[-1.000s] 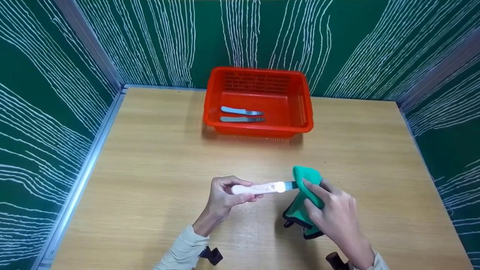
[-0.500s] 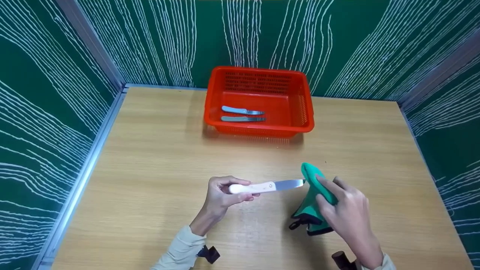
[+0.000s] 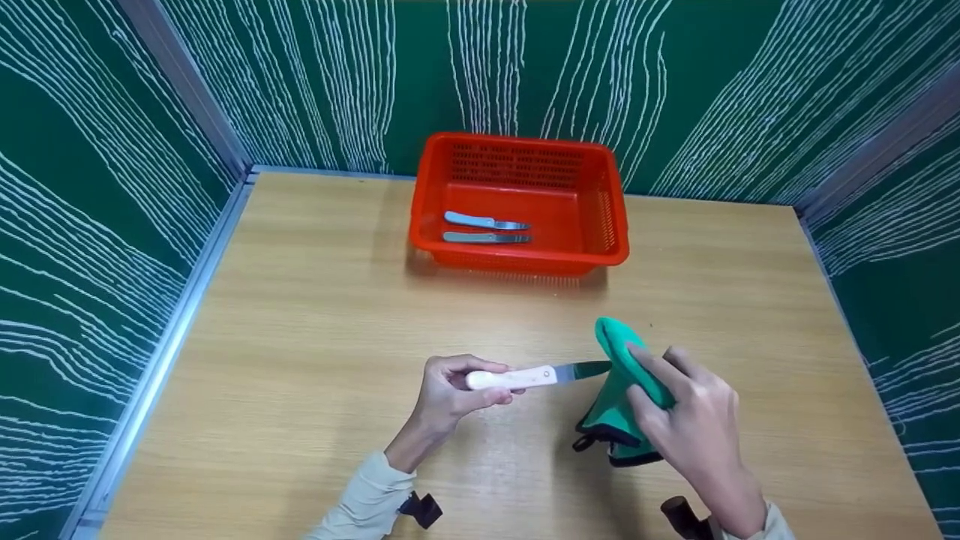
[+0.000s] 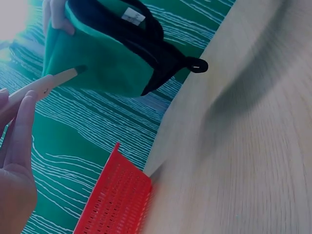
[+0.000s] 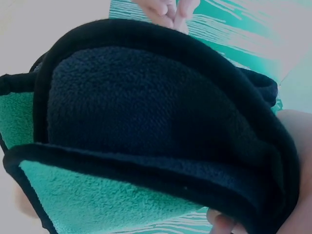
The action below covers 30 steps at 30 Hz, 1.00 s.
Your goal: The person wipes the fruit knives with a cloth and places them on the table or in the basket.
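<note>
My left hand (image 3: 442, 397) grips a knife (image 3: 517, 377) by its pale handle, the blade pointing right. The blade's tip meets the edge of a folded green cloth (image 3: 622, 397) with black trim, which my right hand (image 3: 694, 420) pinches between thumb and fingers. In the left wrist view the knife (image 4: 46, 87) reaches toward the cloth (image 4: 102, 58), whose black loop hangs free. The cloth (image 5: 122, 97) fills most of the right wrist view, its dark inner side showing, and hides the knife there.
A red plastic basket (image 3: 517, 259) stands at the back of the wooden table (image 3: 315, 300). Two knives (image 3: 487, 238) with pale handles lie side by side in it. Green walls (image 3: 412, 75) with white wavy lines enclose the table on the back and sides.
The cloth slid right off most of the blade, baring it, then came slightly back to the left and up against the tip. The left hand kept its grip on the knife.
</note>
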Tool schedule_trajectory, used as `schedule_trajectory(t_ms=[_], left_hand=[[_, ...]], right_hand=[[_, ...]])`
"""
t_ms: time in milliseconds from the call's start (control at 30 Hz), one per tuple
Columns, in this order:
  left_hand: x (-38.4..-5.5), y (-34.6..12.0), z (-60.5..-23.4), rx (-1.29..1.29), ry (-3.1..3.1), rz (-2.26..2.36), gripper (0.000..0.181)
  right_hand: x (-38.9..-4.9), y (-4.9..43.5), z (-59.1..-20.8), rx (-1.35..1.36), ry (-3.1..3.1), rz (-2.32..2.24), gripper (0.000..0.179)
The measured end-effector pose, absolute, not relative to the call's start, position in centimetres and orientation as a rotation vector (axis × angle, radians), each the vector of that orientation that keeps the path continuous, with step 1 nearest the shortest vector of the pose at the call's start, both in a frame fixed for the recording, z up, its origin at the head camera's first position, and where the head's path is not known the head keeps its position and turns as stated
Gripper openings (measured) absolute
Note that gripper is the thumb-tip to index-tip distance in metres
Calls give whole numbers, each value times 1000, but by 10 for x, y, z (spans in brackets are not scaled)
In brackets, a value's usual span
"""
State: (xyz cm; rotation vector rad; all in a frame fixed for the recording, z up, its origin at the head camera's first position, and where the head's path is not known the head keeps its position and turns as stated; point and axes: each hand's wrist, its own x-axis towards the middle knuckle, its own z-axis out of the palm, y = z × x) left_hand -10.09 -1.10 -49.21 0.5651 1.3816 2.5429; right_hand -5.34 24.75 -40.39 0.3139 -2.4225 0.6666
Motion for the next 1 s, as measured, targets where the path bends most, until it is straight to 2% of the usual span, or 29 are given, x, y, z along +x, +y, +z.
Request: schedule_trajectory(t_ms=[400,667,1000], left_hand=[[-99,-5,-488,498,1478,2508,33],[-97,-1,-487,482,1442,2533,33],[-94,-1,-485,451,1355,2593,30]], right_hand=[[-48,227,-400,396,-2465,670,34],[-46,214,-410,498,-2485,642,37],[-46,213,-414,479,-2550,553,37]])
